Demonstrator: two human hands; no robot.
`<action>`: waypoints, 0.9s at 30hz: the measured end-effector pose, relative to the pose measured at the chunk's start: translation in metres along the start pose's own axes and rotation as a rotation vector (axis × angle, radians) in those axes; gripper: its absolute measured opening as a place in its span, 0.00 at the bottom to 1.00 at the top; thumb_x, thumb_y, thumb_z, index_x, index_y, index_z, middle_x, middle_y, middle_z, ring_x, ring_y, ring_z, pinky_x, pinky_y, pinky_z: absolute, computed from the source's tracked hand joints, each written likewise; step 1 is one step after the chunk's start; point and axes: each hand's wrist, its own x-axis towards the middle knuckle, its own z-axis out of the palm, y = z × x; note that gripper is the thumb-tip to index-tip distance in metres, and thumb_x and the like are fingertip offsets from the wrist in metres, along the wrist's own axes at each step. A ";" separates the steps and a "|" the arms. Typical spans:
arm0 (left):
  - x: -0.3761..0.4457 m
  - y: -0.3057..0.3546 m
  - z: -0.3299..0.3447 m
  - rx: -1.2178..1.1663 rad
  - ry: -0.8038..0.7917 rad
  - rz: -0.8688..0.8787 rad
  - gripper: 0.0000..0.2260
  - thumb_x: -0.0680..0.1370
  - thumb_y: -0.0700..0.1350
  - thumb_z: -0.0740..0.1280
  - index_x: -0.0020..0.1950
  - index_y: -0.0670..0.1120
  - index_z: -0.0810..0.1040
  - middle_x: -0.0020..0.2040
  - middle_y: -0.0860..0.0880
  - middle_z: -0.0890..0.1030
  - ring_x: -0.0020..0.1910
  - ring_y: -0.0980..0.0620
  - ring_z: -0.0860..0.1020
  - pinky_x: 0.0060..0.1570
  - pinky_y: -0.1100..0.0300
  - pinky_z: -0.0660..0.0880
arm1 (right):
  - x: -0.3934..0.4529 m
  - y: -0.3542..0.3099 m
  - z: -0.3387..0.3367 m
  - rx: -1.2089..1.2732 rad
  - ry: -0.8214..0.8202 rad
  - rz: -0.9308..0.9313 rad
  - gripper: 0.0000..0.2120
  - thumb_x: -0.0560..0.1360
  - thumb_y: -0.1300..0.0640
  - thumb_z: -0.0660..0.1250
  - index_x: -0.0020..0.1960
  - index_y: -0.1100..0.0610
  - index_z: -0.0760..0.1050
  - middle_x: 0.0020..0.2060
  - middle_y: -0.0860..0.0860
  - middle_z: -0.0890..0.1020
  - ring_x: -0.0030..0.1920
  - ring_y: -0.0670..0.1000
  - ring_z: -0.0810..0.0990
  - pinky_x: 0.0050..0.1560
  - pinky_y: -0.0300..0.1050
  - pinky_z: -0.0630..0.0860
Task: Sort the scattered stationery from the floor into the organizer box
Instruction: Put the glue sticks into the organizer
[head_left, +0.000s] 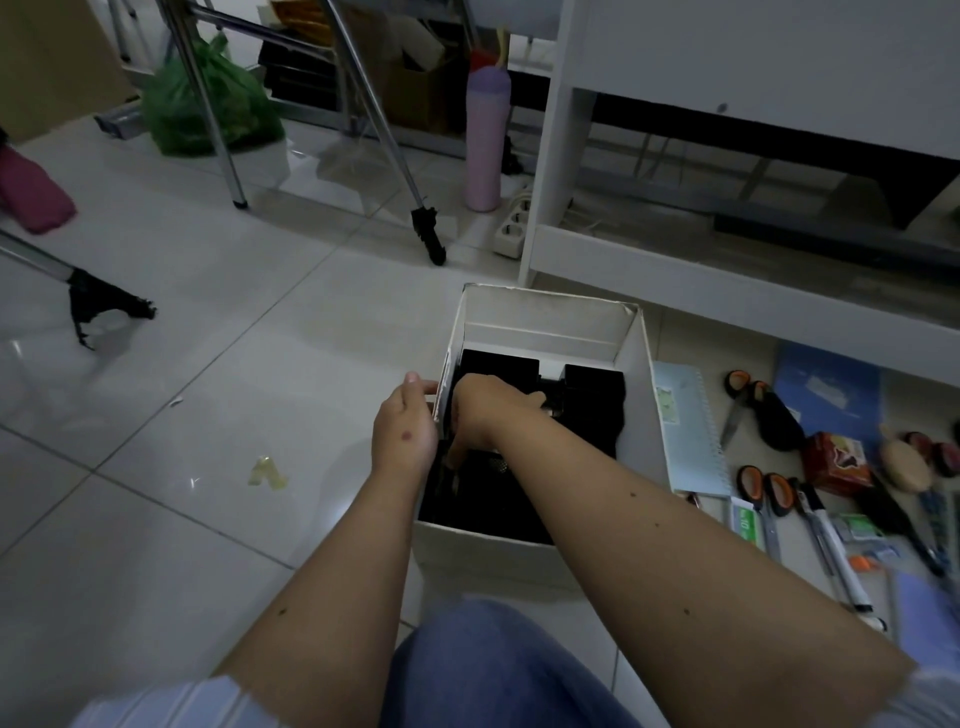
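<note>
Dim room, pale glossy tile floor (218, 395). White organizer box (636, 415) on floor before white desk frame (550, 156), black compartments inside. Left hand (408, 426) grips box's left wall, thumb over rim. Right hand (485, 410) reaches down into box, fingers curled among black dividers; cannot tell whether it holds anything. Stationery on floor right of box: spiral notebook (691, 431), two orange-handled scissors (748, 400), markers (836, 551), blue folder (831, 389). Beyond: green plastic bag (208, 104), pink bottle (485, 140), power strip (511, 228), metal chair legs (218, 130).
</note>
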 end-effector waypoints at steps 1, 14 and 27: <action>0.000 0.001 0.000 0.001 0.001 0.002 0.19 0.83 0.49 0.47 0.49 0.47 0.77 0.51 0.39 0.81 0.51 0.41 0.78 0.57 0.49 0.74 | -0.001 -0.001 0.000 -0.006 -0.003 0.006 0.27 0.64 0.53 0.78 0.60 0.58 0.74 0.60 0.54 0.76 0.64 0.61 0.72 0.68 0.69 0.55; -0.002 0.000 0.000 -0.003 0.016 0.012 0.20 0.83 0.49 0.48 0.53 0.43 0.79 0.52 0.40 0.81 0.51 0.42 0.78 0.55 0.52 0.74 | 0.003 -0.009 0.000 -0.040 -0.129 0.130 0.31 0.71 0.50 0.72 0.71 0.54 0.64 0.70 0.51 0.67 0.70 0.62 0.65 0.68 0.69 0.57; -0.002 0.000 -0.002 0.044 0.012 0.058 0.21 0.83 0.49 0.48 0.57 0.41 0.78 0.54 0.41 0.80 0.48 0.46 0.76 0.52 0.57 0.71 | 0.012 0.002 0.008 -0.034 -0.013 0.045 0.23 0.69 0.51 0.73 0.62 0.53 0.73 0.63 0.51 0.74 0.63 0.59 0.72 0.67 0.66 0.58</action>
